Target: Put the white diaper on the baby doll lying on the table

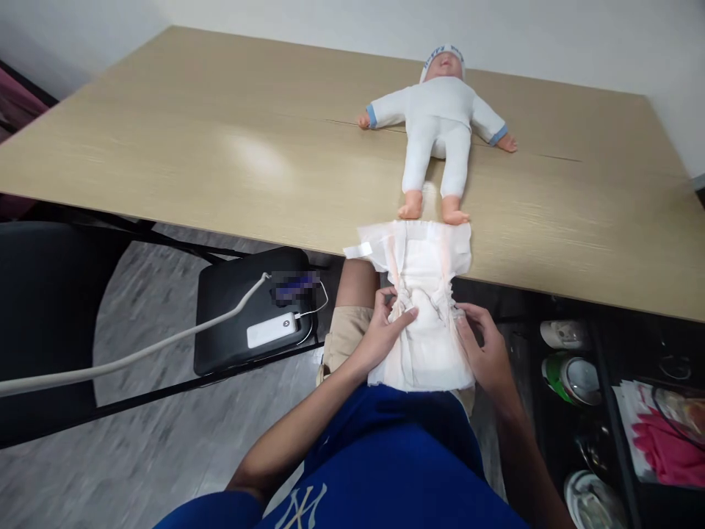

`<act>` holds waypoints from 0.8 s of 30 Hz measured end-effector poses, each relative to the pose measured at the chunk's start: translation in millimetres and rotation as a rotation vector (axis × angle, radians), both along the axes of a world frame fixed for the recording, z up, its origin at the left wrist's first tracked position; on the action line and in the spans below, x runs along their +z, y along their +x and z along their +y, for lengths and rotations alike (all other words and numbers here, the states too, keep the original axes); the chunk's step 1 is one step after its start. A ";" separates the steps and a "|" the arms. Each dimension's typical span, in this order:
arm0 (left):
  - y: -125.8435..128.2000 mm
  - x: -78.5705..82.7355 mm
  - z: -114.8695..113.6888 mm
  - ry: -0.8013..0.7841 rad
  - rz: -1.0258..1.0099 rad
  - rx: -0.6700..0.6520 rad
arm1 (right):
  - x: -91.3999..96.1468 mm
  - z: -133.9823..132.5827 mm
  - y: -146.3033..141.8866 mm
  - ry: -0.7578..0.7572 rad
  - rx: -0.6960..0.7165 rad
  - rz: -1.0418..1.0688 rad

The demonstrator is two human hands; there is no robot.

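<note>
A white diaper [424, 345] is spread open between my two hands, its far end on the table's front edge and its near end over my lap. My left hand [385, 327] grips its left ruffled side, thumb on the inner face. On the opposite side my right hand [485, 342] pinches the right ruffled edge. Just beyond the diaper a baby doll [440, 125] lies on its back, feet towards me and arms spread. It wears a white suit with blue cuffs and a white cap with blue lettering.
The wooden table [220, 147] reaches to the wall. At left are a black chair [49, 323] and a black seat [231, 308] bearing a white power bank [272, 330] with a cable. A dark shelf at right holds containers and pink cloth [666, 444].
</note>
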State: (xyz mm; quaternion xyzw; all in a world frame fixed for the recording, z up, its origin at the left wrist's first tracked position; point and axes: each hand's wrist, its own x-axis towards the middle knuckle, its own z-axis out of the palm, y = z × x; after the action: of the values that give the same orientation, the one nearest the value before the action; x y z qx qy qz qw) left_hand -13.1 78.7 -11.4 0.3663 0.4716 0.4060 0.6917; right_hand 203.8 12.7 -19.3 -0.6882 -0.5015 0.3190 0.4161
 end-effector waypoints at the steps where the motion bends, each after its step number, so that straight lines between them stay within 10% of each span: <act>1: -0.1 -2.0 0.0 -0.010 0.003 -0.002 | -1.8 -8.7 4.4 0.008 -0.009 -0.026; 6: -1.8 -2.7 -3.7 -0.048 0.011 -0.026 | 23.5 -22.7 12.4 0.147 -0.008 -0.282; 12: 2.9 -6.4 -9.7 -0.062 -0.061 -0.055 | 59.0 52.5 -19.1 0.396 0.247 -0.536; 17: 10.8 -17.8 -20.9 -0.052 -0.041 -0.074 | 34.3 118.4 -44.1 0.313 0.397 -0.654; 24: -11.8 -14.7 -11.6 0.130 0.205 -0.213 | 9.2 126.5 -49.0 0.202 0.402 -0.740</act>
State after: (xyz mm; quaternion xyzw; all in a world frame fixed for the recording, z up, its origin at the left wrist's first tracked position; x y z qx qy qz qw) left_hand -25.0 67.1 -26.1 0.4978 0.4711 0.3204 0.6539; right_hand 154.7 139.3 -10.0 -0.6006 -0.7697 0.0746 0.2033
